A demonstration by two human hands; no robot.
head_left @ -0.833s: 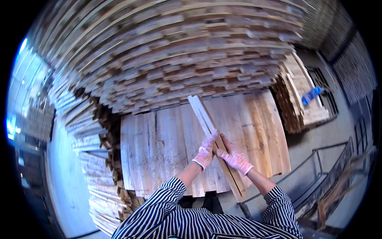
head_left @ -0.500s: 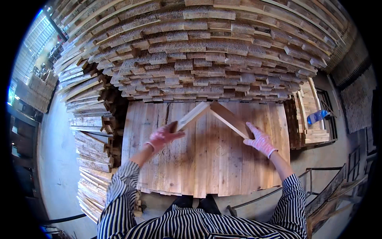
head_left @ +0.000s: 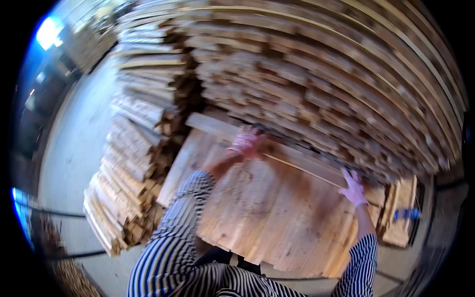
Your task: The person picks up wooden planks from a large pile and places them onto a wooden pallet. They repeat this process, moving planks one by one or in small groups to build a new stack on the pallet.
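Note:
A table-like layer of side-by-side wooden planks lies in front of me. Across its far edge run two narrow wooden boards, placed nearly end to end against the big stack. My left hand, in a pink-and-white glove, is closed over the inner end of the left board; its fingertips are blurred, and it covers the spot where the boards come together. At the outer end of the right board, my gloved right hand grips with its thumb on the near side and its fingers over the far side.
A tall stack of rough-edged boards rises directly behind the planks. More boards are piled in uneven heaps on the left, beside a pale floor. A blue bottle-like object lies on wood at the right.
The two boards have gone from an upside-down V to lying across the far edge of the planks. Both hands moved farther away with them. My view has turned to the left.

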